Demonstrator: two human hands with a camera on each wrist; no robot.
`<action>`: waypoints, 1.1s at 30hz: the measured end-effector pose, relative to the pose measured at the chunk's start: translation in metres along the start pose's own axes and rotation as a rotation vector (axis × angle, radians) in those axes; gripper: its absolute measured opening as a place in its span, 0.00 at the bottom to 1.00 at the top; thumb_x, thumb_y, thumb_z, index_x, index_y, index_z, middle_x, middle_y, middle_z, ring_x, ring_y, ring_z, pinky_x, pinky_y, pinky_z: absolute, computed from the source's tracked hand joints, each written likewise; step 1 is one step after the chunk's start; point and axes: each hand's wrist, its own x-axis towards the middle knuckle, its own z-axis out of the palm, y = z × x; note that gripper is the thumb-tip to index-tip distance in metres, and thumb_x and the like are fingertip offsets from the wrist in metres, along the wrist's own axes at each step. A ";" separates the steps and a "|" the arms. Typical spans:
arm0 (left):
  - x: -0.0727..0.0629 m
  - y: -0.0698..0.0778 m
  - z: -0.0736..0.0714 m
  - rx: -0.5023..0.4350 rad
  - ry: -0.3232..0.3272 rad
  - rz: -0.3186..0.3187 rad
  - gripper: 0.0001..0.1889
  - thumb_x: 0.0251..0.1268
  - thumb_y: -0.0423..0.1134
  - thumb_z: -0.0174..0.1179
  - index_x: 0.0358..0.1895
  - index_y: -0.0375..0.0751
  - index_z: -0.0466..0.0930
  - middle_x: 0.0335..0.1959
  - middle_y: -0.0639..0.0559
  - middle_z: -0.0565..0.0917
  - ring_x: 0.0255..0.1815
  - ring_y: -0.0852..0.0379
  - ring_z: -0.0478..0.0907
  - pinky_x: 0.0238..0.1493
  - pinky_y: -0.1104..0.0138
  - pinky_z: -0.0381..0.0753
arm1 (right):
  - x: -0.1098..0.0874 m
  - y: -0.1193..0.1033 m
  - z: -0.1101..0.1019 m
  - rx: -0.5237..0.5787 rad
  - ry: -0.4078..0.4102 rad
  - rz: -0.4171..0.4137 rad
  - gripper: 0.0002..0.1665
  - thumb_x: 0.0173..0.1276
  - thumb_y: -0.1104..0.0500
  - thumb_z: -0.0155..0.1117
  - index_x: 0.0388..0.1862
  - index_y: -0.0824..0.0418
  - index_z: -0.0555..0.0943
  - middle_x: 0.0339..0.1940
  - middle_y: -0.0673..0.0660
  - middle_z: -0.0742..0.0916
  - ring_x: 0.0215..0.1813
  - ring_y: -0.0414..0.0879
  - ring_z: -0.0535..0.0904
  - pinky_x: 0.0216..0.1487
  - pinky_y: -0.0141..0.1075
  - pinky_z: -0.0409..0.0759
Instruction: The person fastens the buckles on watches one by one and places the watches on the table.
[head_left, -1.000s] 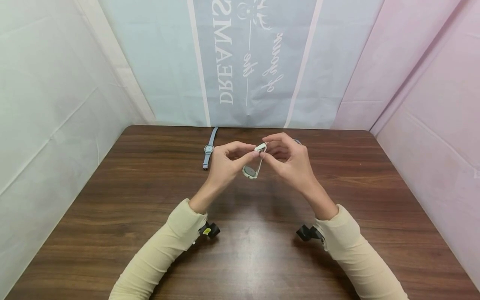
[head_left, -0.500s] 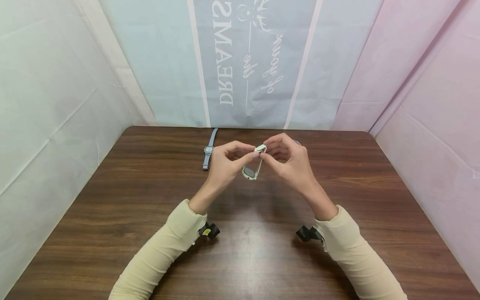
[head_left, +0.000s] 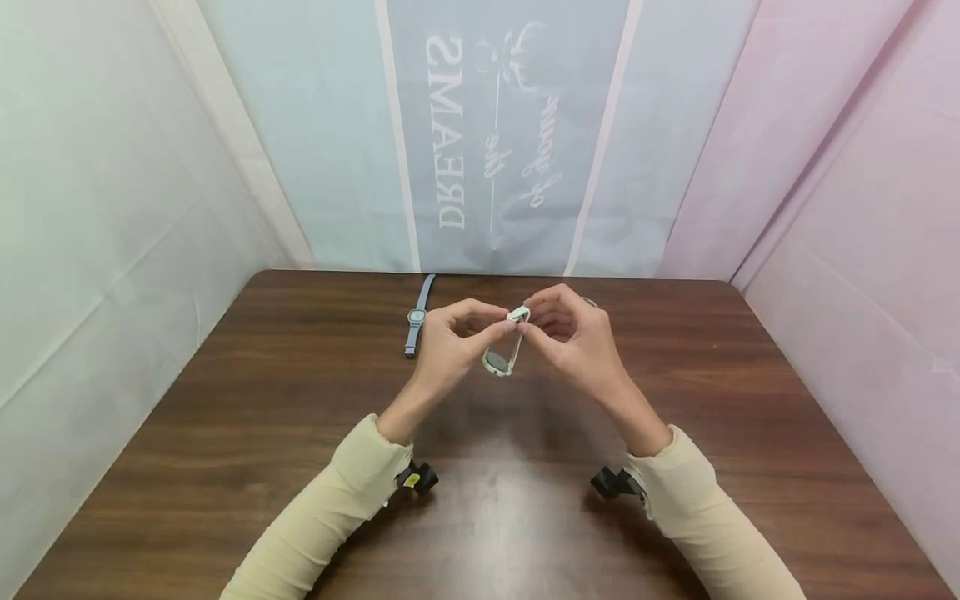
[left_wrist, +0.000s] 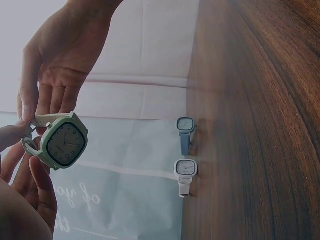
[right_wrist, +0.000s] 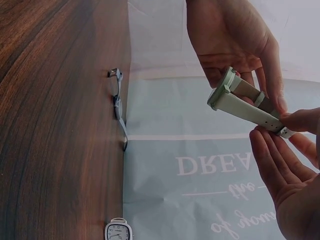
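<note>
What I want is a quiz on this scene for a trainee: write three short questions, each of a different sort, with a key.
1. Multiple choice: what colour is the held watch, gripped by the left hand and the right hand? A) red; B) pale green; C) black.
2. True or false: in the head view, the light blue watch lies on the table, to the left of the left hand.
3. Count: in the left wrist view, how many watches rest on the table?

Key: 1. B. 2. True. 3. Two: a blue one and a white one.
</note>
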 end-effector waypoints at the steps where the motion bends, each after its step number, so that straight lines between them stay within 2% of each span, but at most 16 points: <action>1: -0.001 0.000 0.000 0.003 0.003 -0.001 0.07 0.62 0.35 0.74 0.43 0.40 0.90 0.36 0.43 0.92 0.30 0.52 0.88 0.27 0.70 0.82 | -0.001 0.000 0.000 0.001 0.000 0.002 0.16 0.63 0.70 0.75 0.48 0.64 0.82 0.36 0.58 0.91 0.36 0.40 0.87 0.38 0.30 0.87; 5: -0.005 0.000 0.001 0.011 0.012 -0.020 0.08 0.62 0.36 0.74 0.42 0.40 0.91 0.36 0.42 0.92 0.29 0.56 0.87 0.26 0.71 0.80 | -0.004 0.001 0.002 0.002 -0.001 0.010 0.15 0.64 0.70 0.74 0.48 0.64 0.82 0.36 0.59 0.91 0.36 0.40 0.87 0.39 0.30 0.87; 11: -0.007 0.000 0.001 0.012 0.014 -0.042 0.08 0.62 0.37 0.75 0.42 0.41 0.91 0.36 0.43 0.92 0.31 0.47 0.88 0.29 0.70 0.81 | -0.005 0.000 0.003 0.007 0.005 0.002 0.15 0.63 0.70 0.74 0.48 0.64 0.82 0.36 0.59 0.91 0.36 0.40 0.87 0.38 0.30 0.87; 14: -0.007 0.003 0.001 0.014 0.015 -0.043 0.08 0.62 0.38 0.75 0.43 0.42 0.90 0.37 0.45 0.92 0.32 0.50 0.88 0.29 0.70 0.81 | -0.005 -0.002 0.003 0.013 0.009 -0.006 0.16 0.63 0.70 0.75 0.48 0.64 0.82 0.36 0.58 0.91 0.36 0.40 0.87 0.38 0.30 0.87; 20: -0.004 0.010 0.001 0.051 0.023 -0.008 0.09 0.62 0.39 0.75 0.45 0.45 0.90 0.38 0.48 0.92 0.32 0.57 0.88 0.31 0.69 0.84 | -0.002 -0.005 0.001 0.022 0.035 -0.033 0.15 0.62 0.71 0.75 0.47 0.65 0.82 0.36 0.60 0.91 0.36 0.39 0.87 0.38 0.30 0.88; 27: -0.002 0.016 0.001 0.035 0.038 0.030 0.10 0.61 0.40 0.76 0.45 0.46 0.90 0.41 0.49 0.93 0.38 0.57 0.90 0.39 0.65 0.88 | 0.000 -0.007 0.002 0.014 0.066 -0.053 0.15 0.64 0.69 0.74 0.49 0.65 0.82 0.37 0.60 0.91 0.39 0.37 0.88 0.40 0.29 0.88; 33: -0.002 0.015 0.000 0.036 0.046 0.035 0.10 0.62 0.39 0.75 0.46 0.44 0.90 0.41 0.48 0.93 0.39 0.58 0.90 0.38 0.65 0.88 | 0.000 -0.006 0.003 0.027 0.061 -0.060 0.15 0.63 0.71 0.74 0.48 0.66 0.82 0.38 0.60 0.91 0.40 0.36 0.88 0.40 0.30 0.88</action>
